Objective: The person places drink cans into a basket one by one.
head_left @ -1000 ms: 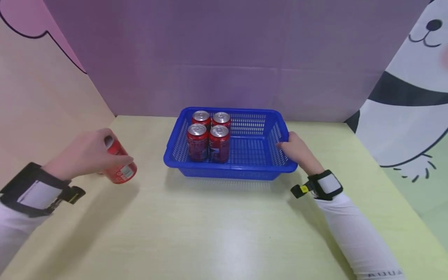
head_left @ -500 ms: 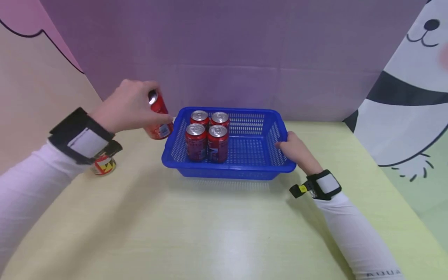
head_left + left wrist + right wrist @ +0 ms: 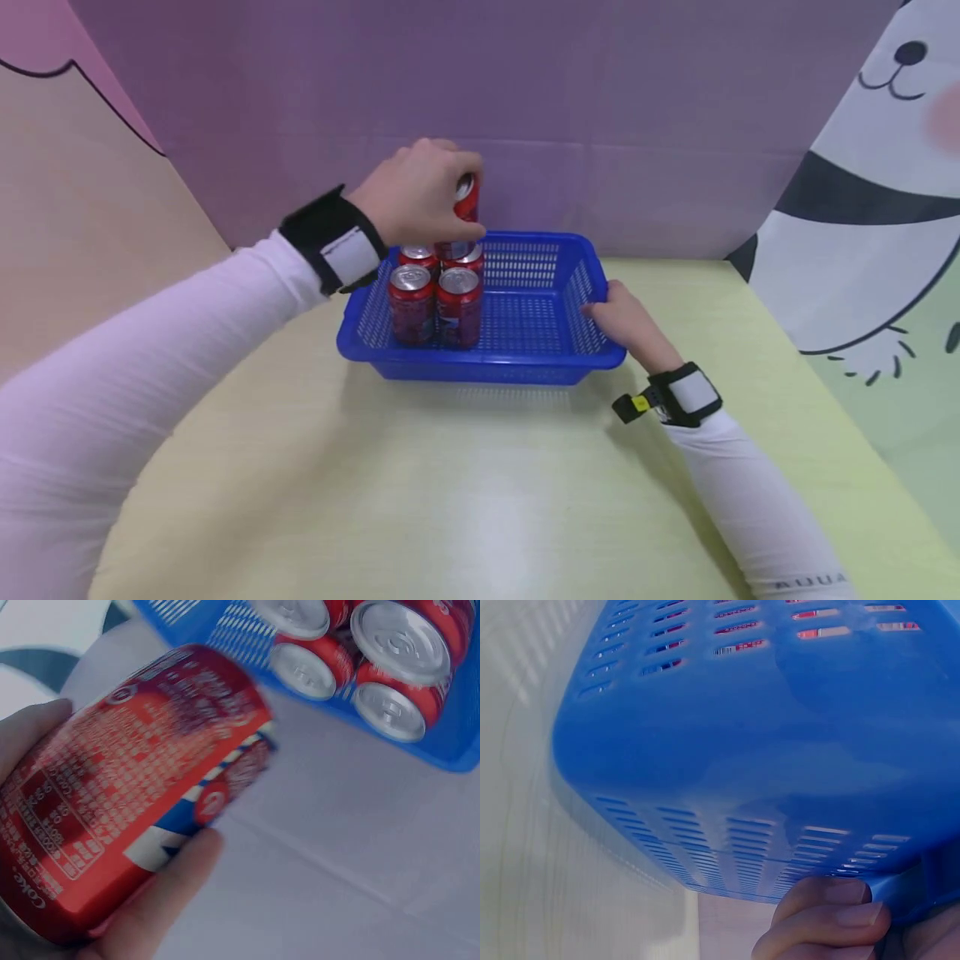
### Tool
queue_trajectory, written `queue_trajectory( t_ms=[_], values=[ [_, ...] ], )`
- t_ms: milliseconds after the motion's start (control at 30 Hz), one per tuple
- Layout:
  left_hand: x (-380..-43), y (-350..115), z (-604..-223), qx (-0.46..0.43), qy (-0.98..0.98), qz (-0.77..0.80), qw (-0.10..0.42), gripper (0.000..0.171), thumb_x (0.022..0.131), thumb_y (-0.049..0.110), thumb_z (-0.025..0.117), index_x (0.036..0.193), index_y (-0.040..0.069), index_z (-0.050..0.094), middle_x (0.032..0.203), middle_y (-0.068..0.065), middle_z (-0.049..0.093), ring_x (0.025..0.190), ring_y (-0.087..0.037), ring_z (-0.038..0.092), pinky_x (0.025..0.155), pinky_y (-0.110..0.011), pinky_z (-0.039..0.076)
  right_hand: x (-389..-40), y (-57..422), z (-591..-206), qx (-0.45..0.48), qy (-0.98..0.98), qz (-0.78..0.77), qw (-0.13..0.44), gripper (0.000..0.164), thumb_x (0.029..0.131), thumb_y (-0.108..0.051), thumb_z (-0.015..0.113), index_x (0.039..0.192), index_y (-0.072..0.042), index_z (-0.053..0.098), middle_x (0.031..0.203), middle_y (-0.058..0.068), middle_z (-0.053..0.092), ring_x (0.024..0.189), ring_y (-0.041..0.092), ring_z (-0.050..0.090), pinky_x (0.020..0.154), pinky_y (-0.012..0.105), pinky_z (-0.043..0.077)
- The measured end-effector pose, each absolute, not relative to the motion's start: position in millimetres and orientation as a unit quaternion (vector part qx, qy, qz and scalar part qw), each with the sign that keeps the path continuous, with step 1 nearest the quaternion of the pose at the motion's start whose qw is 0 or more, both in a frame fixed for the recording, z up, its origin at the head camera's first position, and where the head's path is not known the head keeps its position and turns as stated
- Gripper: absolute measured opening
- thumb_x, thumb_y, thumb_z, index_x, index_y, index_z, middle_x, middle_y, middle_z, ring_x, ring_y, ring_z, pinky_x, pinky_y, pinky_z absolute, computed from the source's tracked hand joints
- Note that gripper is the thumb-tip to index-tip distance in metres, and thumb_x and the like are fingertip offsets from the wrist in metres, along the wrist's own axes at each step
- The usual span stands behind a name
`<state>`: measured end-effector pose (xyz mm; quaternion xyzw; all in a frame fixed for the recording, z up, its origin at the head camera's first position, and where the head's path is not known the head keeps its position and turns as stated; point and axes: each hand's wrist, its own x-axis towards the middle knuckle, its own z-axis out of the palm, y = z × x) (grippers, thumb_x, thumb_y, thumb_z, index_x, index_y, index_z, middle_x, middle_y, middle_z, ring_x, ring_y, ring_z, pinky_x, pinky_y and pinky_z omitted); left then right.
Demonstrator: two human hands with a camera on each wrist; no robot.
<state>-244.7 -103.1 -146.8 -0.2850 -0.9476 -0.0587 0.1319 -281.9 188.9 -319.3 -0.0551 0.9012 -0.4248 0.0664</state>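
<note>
My left hand (image 3: 422, 193) holds a red Coke can (image 3: 131, 791), thumb on one side and fingers on the other. The can is over the back left part of a blue plastic basket (image 3: 487, 372). Upright red cans stand together in the basket's left half, among them a front left can (image 3: 412, 317) and a front right can (image 3: 460, 318); the held can partly covers those behind. With my right hand (image 3: 628, 323) I grip the basket's right rim, fingers (image 3: 821, 919) curled under it in the right wrist view.
The basket rests on a pale wooden table (image 3: 480, 483), close to a purple back wall (image 3: 570, 100). A panda picture covers the right-hand wall panel (image 3: 877, 283). My left sleeve (image 3: 172, 383) hides the table's left side.
My left hand has carried the can up and right, from the table's left side to over the basket. A yellow-and-red can at left is now hidden. My right hand stays on the rim.
</note>
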Motion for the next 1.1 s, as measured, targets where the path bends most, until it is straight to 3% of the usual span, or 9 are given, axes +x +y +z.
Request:
queue_trajectory(
  t_ms=[67,300,533,967,1100],
  values=[
    [-255.0,-89.4,-154.7,-0.300,-0.946,-0.034,0.119,0.048,0.080,0.041,0.079,0.113,0.011,0.062,0.102,-0.004,0.058,0.091,-0.021,0.054,0.072,-0.035,0.053,-281.6,189.4,-319.3,-0.054,0.903,-0.421,0.066,0.052,0.095,-0.010,0.049,0.136,0.017,0.030,0.121,0.035,0.049,0.107,0.045,0.056,0.088,0.052,0.051],
    [-278.0,-47.6,-178.8,-0.345,-0.936,-0.003,0.072,0.037,0.075,0.043,0.083,0.090,0.016,0.062,0.092,0.002,0.056,0.083,-0.014,0.053,0.065,-0.031,0.047,-276.9,189.6,-318.0,-0.050,0.904,-0.420,0.067,0.051,0.095,-0.010,0.049,0.134,0.017,0.031,0.121,0.035,0.049,0.106,0.045,0.057,0.086,0.051,0.052],
    [-296.1,-21.5,-196.1,-0.349,-0.936,0.023,0.037,0.038,0.076,0.038,0.084,0.101,0.015,0.066,0.098,0.001,0.057,0.087,-0.015,0.055,0.071,-0.031,0.049,-272.8,186.5,-316.2,-0.045,0.908,-0.410,0.068,0.051,0.096,-0.012,0.049,0.135,0.017,0.031,0.123,0.035,0.048,0.110,0.046,0.054,0.090,0.055,0.049],
    [-327.5,-22.7,-229.7,-0.319,-0.946,0.050,-0.021,0.031,0.071,0.020,0.086,0.094,0.016,0.067,0.092,0.002,0.060,0.083,-0.017,0.057,0.068,-0.033,0.049,-269.3,175.7,-316.7,-0.064,0.900,-0.428,0.058,0.048,0.093,-0.009,0.049,0.131,0.016,0.034,0.116,0.032,0.051,0.100,0.043,0.058,0.083,0.050,0.053],
    [-332.4,-26.2,-236.3,-0.321,-0.944,0.070,-0.016,0.029,0.068,0.019,0.086,0.087,0.015,0.065,0.089,0.001,0.062,0.081,-0.018,0.058,0.067,-0.035,0.050,-269.0,171.7,-317.4,-0.063,0.898,-0.432,0.060,0.047,0.093,-0.009,0.050,0.131,0.015,0.034,0.116,0.031,0.051,0.101,0.043,0.059,0.082,0.049,0.054]
  ],
)
